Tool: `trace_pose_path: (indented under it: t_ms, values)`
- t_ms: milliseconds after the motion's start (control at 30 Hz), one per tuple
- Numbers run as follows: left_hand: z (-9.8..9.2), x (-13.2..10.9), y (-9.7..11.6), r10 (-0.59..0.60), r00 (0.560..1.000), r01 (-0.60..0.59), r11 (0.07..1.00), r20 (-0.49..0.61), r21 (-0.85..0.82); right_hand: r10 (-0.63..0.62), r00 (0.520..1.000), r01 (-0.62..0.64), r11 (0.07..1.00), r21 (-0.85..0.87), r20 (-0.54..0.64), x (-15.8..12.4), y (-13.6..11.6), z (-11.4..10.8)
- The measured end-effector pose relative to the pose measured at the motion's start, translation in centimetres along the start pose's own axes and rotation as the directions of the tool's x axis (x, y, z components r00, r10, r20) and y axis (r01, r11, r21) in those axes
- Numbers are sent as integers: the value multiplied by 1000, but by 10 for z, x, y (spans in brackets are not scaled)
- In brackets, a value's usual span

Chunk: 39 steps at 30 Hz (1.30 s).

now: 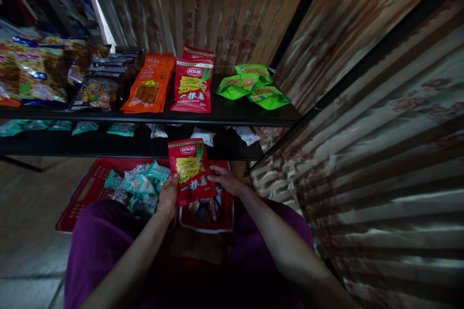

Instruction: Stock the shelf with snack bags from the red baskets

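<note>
A red snack bag (191, 169) with yellow sticks and a green stalk printed on it is held upright in front of the shelf. My left hand (168, 196) grips its left edge, and my right hand (228, 179) pinches the right edge. Beneath the bag, a red basket (78, 203) holds several small teal and white packets (139, 188). Dark and orange packets (206, 210) lie in the red basket on the right, partly hidden by the bag. Matching red bags (192, 86) stand on the upper shelf just beyond.
On the black upper shelf (232, 116) are orange bags (150, 84), dark brown bags (97, 87), yellow-blue bags (41, 72) and green bags (250, 87). The lower shelf (108, 146) carries small packets. A black frame post (348, 72) and a pleated curtain (384, 154) border the right side.
</note>
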<state>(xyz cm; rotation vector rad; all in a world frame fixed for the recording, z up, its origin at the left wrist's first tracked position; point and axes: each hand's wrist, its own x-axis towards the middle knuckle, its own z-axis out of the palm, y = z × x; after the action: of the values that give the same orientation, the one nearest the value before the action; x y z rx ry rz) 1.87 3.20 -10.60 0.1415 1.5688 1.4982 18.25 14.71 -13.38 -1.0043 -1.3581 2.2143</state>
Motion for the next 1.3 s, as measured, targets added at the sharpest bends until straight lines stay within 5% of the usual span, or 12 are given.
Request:
trace_pose_path:
  t_ms: [100, 367, 900, 1067, 1167, 1300]
  values:
    - [2, -1, 2, -134, 991, 130, 978, -15, -164, 9, 1000, -9, 999, 54, -15, 1, -1, 3]
    - [0, 7, -3, -136, 990, 143, 947, 42, -287, 3, 1000, -2, 993, 117, -9, 0, -6, 5]
    - [2, 5, -7, -147, 988, 154, 968, 53, -196, 25, 1000, -26, 990, 141, 8, -6, -15, 14]
    - [4, -5, -13, -103, 993, 96, 989, -56, -111, 24, 1000, -25, 992, 120, 7, -8, -15, 14]
    - [9, -14, -14, -47, 996, 56, 991, 76, -118, -3, 1000, 2, 999, 52, 23, -8, -13, 11]
    - [21, -19, -14, -17, 959, 57, 990, 282, -132, -195, 971, 226, 935, -274, 135, -5, -4, 13]
